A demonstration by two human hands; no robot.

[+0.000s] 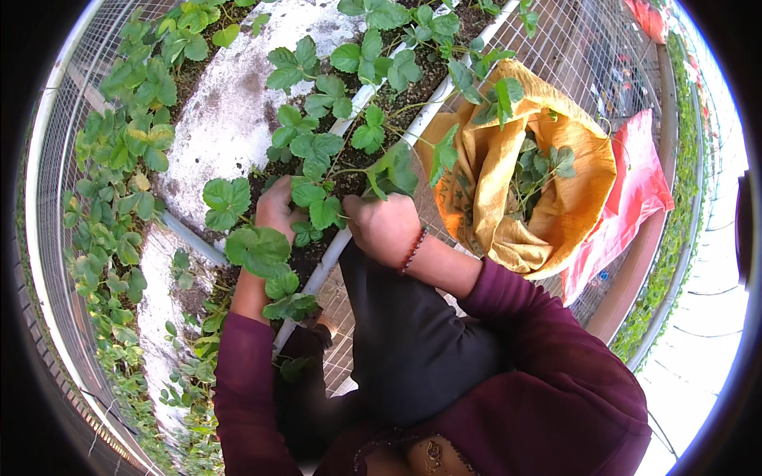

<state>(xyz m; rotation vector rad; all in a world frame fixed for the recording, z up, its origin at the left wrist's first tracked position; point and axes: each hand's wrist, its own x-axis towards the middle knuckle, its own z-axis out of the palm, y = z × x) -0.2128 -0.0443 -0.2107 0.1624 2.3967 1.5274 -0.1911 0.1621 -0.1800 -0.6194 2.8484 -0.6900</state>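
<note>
Strawberry plants (316, 151) grow in a strip of dark soil (347, 184) between white pipes. My left hand (276, 209) reaches down among the leaves at the soil; its fingertips are hidden behind them. Across the plants, my right hand (384, 228), with a beaded bracelet at the wrist, is closed in a fist beside the near pipe. A broad strawberry leaf (394, 170) stands against its knuckles. Whatever the fist holds, if anything, is covered by the fingers.
An orange sack (583, 226) with cut leafy stems (533, 170) inside stands open at the right. Behind it lies a red plastic bag (635, 178). A white pipe (325, 266) edges the bed, wire mesh (587, 47) lies beyond, and more plants (119, 230) line the left.
</note>
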